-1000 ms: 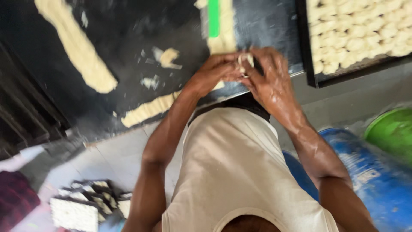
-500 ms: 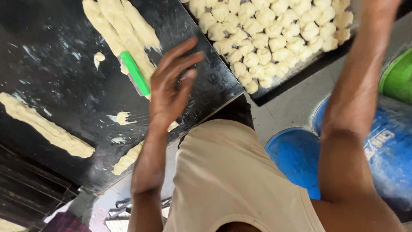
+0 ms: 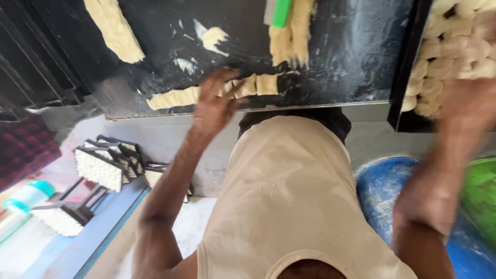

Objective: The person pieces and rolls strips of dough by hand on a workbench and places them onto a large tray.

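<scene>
My left hand (image 3: 217, 98) hovers with fingers spread over a strip of dough (image 3: 258, 85), cut into short pieces, lying along the near edge of the black floured table (image 3: 351, 46). It holds nothing. My right hand (image 3: 467, 103) is blurred at the right, by the near corner of a black tray (image 3: 408, 62) filled with several shaped dough pieces (image 3: 449, 41); its grip cannot be made out. A green-handled scraper (image 3: 281, 13) rests on two dough lengths (image 3: 292, 39) at the far side. A thick dough roll (image 3: 113, 28) lies at the far left.
Small dough scraps (image 3: 214, 39) dot the table. A blue barrel (image 3: 382, 191) and a green basin (image 3: 480, 191) stand at my right. Stacked black frames with white mesh (image 3: 98, 165) lie on the floor at left, near a teal-capped bottle (image 3: 28, 196) and dark racks (image 3: 36, 62).
My hands separated from a piece held together. The left hand dropped to the cut strip at the near edge; the right swung to the tray and is now lower beside it.
</scene>
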